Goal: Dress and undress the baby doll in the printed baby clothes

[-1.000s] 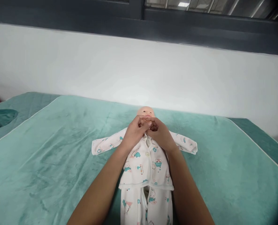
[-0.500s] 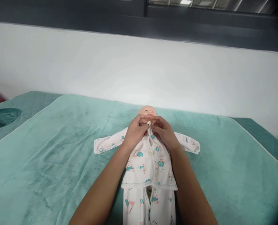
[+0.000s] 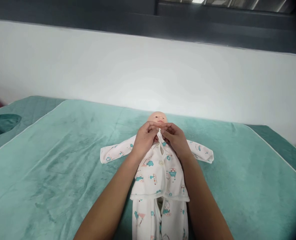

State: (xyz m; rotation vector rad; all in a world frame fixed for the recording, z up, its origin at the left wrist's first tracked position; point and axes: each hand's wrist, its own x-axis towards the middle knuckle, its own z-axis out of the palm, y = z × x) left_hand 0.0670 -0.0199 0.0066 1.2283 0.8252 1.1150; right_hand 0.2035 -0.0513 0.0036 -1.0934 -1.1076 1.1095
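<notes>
A baby doll (image 3: 157, 116) lies on its back, its head toward the wall. It wears a white baby shirt (image 3: 151, 178) printed with teal and pink pictures, and matching trousers (image 3: 144, 220). My left hand (image 3: 146, 136) and my right hand (image 3: 173, 136) meet at the neckline under the doll's chin. Thumbs and fingers of both pinch the shirt's collar edges, pulling the cloth up into a small peak between them. Below the peak the front placket gapes a little. Whether a button or snap sits between the fingertips is hidden. Both sleeves stretch out sideways, flat.
A teal plush cover (image 3: 63, 160) with some wrinkles lies under the doll. Darker teal padding (image 3: 272, 140) shows at the sides, with an oval opening (image 3: 4, 124) at left. A white wall (image 3: 148, 70) rises behind, below a dark window frame (image 3: 88, 16).
Both hands stay at the collar with only slight finger movement. The pinched cloth between them has shifted a little, and the view has tilted slightly.
</notes>
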